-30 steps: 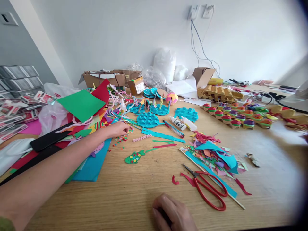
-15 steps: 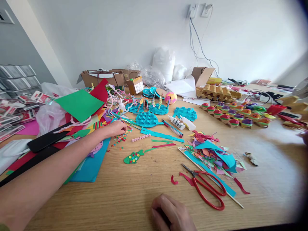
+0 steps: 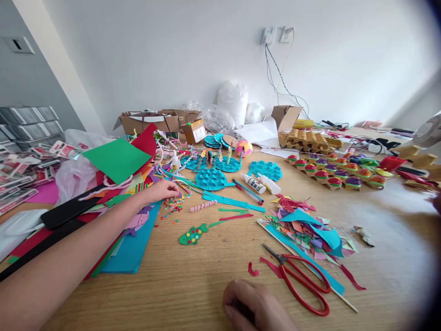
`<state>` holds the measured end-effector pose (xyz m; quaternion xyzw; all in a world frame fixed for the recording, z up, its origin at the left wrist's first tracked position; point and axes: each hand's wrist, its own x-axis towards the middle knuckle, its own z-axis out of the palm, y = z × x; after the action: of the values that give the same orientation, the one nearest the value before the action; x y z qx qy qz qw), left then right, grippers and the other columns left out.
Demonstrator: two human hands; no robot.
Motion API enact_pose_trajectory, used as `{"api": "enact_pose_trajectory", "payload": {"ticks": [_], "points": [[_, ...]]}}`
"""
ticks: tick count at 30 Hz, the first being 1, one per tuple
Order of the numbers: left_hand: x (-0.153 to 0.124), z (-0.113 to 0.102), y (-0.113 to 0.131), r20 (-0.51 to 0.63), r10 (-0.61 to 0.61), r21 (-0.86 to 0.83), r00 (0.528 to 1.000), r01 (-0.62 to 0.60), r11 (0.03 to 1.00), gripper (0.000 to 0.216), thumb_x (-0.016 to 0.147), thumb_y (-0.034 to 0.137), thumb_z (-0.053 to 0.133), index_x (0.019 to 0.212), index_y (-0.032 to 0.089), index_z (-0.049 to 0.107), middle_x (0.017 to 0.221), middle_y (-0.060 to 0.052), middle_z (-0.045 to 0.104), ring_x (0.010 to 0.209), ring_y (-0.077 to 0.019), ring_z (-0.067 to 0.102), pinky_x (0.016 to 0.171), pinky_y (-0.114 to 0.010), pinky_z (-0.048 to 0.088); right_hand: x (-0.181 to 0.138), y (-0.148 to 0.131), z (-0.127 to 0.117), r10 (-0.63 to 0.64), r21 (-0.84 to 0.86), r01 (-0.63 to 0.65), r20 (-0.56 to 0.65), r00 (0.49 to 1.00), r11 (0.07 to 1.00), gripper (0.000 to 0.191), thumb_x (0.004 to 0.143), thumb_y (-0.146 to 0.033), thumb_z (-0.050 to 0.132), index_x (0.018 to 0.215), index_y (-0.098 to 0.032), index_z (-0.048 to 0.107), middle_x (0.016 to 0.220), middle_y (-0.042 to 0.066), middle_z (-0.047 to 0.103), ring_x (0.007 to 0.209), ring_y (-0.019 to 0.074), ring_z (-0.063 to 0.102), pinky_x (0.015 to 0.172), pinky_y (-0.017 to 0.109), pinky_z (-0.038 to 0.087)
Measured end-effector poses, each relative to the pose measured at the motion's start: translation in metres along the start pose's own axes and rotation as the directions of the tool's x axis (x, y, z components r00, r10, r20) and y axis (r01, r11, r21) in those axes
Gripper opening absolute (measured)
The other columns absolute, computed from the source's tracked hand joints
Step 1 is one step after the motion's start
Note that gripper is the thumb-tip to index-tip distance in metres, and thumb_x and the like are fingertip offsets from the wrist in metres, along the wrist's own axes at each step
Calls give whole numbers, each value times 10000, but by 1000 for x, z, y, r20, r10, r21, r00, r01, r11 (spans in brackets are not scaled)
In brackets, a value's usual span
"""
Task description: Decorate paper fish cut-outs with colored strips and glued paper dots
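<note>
My left hand (image 3: pixel 164 189) is stretched far out over the wooden table (image 3: pixel 193 285), its fingers curled together just above a small heap of coloured paper dots (image 3: pixel 174 205); whether they pinch a dot is too small to tell. A green paper fish with coloured spots (image 3: pixel 193 234) lies nearer to me, with a pink twisted pipe cleaner (image 3: pixel 203 206) beyond it. My right hand (image 3: pixel 257 307) rests near the front edge, fingers curled under, holding nothing I can see. Red-handled scissors (image 3: pixel 298 278) lie just to its right.
Coloured paper sheets (image 3: pixel 119 158) pile up at the left, paper scraps (image 3: pixel 306 227) and a thin wooden stick (image 3: pixel 312 269) at the right. Teal egg-carton pieces (image 3: pixel 212 178), glue bottles (image 3: pixel 260 183), pens and painted egg trays (image 3: pixel 330 168) lie further back, with cardboard boxes (image 3: pixel 155 120) by the wall.
The view has tilted slightly, so everything sits a little lower in the picture. My left hand has drawn back a touch from the dots. My right hand stays in place.
</note>
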<state>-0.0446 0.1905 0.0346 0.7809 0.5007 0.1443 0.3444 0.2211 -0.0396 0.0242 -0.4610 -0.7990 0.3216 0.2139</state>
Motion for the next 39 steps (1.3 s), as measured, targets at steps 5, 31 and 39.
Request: {"api": "enact_pose_trajectory", "payload": {"ticks": [5, 31, 39], "points": [[-4, 2, 0, 2, -47, -148, 999, 47, 988, 233, 680, 371, 531, 732, 150, 581, 622, 2, 595, 535, -120, 548, 491, -213, 440, 44, -31, -44, 56, -7, -56, 10, 998, 998, 174, 725, -86, 454, 669, -191, 581, 601, -32, 594, 528, 84, 531, 474, 162, 364], [-21, 5, 20, -276, 104, -217, 956, -168, 962, 146, 673, 258, 528, 742, 150, 598, 739, -17, 629, 702, -160, 581, 634, -255, 458, 223, -3, -23, 226, 756, -403, 333, 915, 516, 230, 862, -110, 413, 653, -121, 510, 486, -55, 515, 339, 9, 412, 292, 107, 228], [-29, 8, 31, -381, 290, 64, 878, -288, 955, 126, 714, 237, 514, 708, 171, 622, 735, -8, 629, 721, -160, 571, 670, -260, 434, 221, 2, -25, 222, 824, -409, 347, 911, 392, 229, 861, -106, 430, 668, -97, 552, 535, -14, 579, 353, 18, 440, 274, 108, 224]]}}
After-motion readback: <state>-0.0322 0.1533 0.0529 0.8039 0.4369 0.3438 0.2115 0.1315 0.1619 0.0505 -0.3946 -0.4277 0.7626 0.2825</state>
